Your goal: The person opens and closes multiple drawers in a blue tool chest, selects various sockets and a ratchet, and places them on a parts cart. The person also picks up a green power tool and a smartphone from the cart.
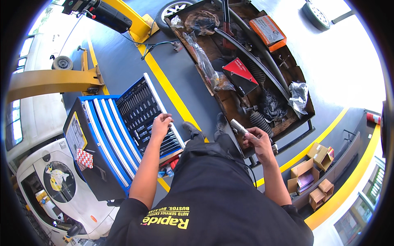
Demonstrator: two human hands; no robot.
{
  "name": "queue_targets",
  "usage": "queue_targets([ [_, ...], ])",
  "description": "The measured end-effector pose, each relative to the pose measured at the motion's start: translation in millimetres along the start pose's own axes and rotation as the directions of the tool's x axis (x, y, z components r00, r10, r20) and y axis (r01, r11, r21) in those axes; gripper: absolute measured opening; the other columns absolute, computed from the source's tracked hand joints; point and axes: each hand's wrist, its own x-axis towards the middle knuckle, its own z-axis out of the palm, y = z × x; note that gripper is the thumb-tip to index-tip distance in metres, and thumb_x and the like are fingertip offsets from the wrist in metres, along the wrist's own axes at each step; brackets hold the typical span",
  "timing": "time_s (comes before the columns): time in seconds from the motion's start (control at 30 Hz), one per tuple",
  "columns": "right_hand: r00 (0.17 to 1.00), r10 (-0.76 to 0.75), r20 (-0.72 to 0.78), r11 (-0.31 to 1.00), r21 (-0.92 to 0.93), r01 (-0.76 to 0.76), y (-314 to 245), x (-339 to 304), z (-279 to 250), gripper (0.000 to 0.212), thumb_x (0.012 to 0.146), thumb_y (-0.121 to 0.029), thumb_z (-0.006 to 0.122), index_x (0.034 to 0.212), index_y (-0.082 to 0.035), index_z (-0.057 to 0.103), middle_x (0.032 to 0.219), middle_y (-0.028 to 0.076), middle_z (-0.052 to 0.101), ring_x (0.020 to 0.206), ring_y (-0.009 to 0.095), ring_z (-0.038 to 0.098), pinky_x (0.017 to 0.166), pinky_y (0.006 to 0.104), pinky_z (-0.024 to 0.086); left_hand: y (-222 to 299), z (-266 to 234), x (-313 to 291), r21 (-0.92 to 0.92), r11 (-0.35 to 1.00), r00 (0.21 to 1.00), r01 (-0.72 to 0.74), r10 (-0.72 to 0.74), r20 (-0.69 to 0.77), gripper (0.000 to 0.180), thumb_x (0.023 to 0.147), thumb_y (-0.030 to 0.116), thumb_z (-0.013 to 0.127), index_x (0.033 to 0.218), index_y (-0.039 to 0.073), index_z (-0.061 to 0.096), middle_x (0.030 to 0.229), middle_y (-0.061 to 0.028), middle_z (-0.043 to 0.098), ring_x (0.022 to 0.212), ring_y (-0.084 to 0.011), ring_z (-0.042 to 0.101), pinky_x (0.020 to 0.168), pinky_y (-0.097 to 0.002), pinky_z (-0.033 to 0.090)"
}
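My left hand (161,124) is at the white front edge (154,91) of a pulled-out tool drawer, fingers curled over that edge. Rows of sockets (141,107) and other tools fill the drawer's dark tray. It belongs to a blue and black tool cabinet (96,164) on my left. My right hand (259,143) is closed around a silver metal cylinder (238,126) that looks like a deep socket; one end sticks out past the fingers, and the palm hides the middle. This hand is over the near edge of a rusty metal cart.
The cart (230,102) carries a red and black box (242,76), an orange box (267,33), plastic bags, ribbed rubber boots and a long curved bar. Cardboard boxes (305,174) stand at right. A yellow lift arm (53,82) and a white vehicle (33,164) are at left.
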Motion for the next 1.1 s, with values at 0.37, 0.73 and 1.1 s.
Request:
queue_targets([
  [0.37,0.996,-0.006,0.085,0.999,-0.034,0.009,-6,3,24,0.021,0.091,-0.011,0.071,0.106,0.002,0.063,0.087,0.003,0.064,0.073,0.008,0.063,0.067,0.0205,0.052,-54,-36,-23,-0.219,0.941,0.964,0.258,-0.267,-0.012,0.017,0.095,0.017,0.057,0.108,0.011,0.065,0.088,-0.0007,0.069,0.069,-0.0078,0.062,0.059,-0.0219,0.047],
  [0.73,0.995,-0.072,0.07,0.997,0.016,0.071,-12,-5,35,0.018,0.092,-0.007,0.068,0.105,0.003,0.063,0.085,0.005,0.064,0.07,0.008,0.061,0.064,0.0211,0.052,-39,-34,-17,-0.199,0.959,0.979,0.202,-0.198,0.037,0.018,0.094,0.017,0.058,0.109,0.009,0.064,0.088,-0.0007,0.069,0.069,-0.0072,0.063,0.059,-0.0208,0.047],
  [1.1,0.999,-0.043,0.029,0.994,0.106,0.04,-15,4,23,0.019,0.091,-0.008,0.069,0.105,0.004,0.064,0.085,0.005,0.065,0.067,0.006,0.059,0.066,0.0214,0.053,-27,-30,-14,-0.121,0.971,0.977,0.205,-0.194,0.091,0.022,0.095,0.019,0.057,0.114,0.009,0.063,0.093,-0.001,0.068,0.077,-0.0081,0.062,0.064,-0.022,0.047],
])
